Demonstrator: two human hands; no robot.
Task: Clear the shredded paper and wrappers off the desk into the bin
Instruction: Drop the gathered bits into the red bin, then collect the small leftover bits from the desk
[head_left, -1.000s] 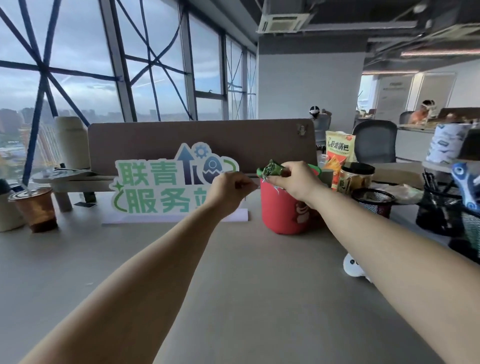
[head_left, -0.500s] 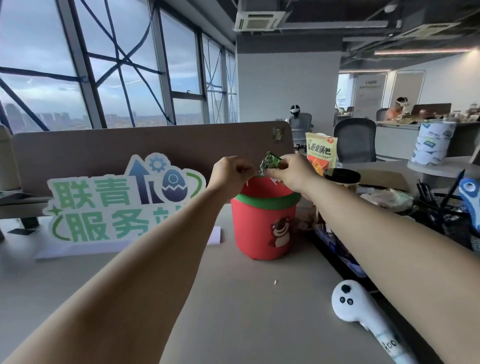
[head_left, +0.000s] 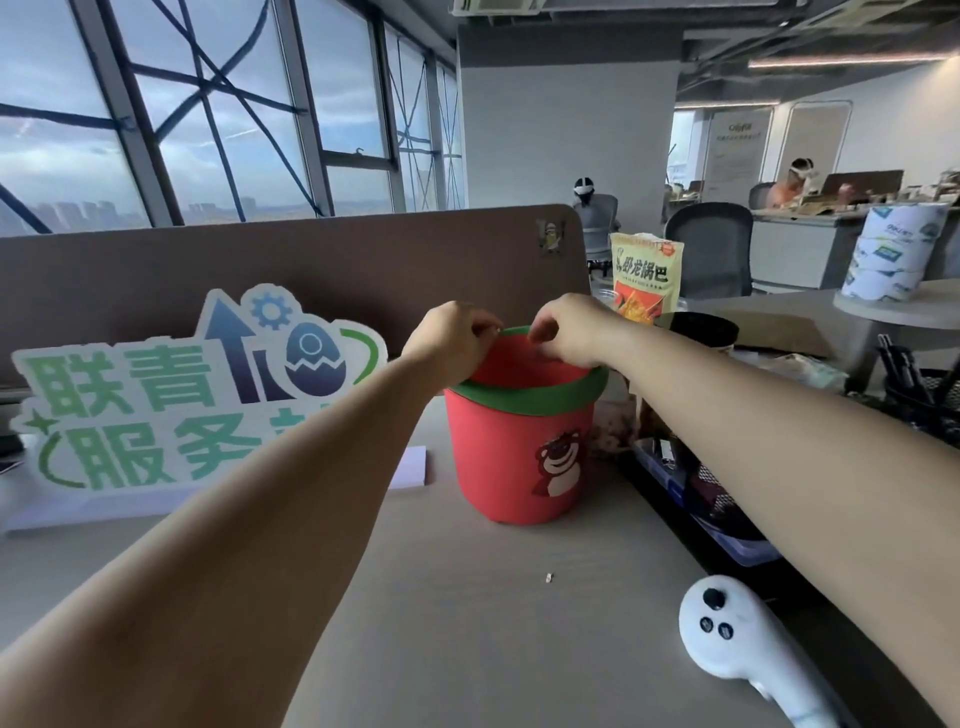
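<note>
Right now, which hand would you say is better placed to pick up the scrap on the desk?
Probably the right hand: above the bin, it sits nearly straight behind the scrap; the left hand is further aside.

Matt red bin (head_left: 498, 457), smooth desk (head_left: 467, 634)

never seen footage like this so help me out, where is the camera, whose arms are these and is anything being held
There is no machine here. A person wears a camera on their head, so this one view looks forward and down along their own bare arms. The left hand and right hand are over the open mouth of a red bin with a green rim. Their fingers are curled, and whether they hold anything is hidden. Also on the desk are a green-lettered sign, a white controller and one tiny scrap. A snack bag stands behind the bin.
</note>
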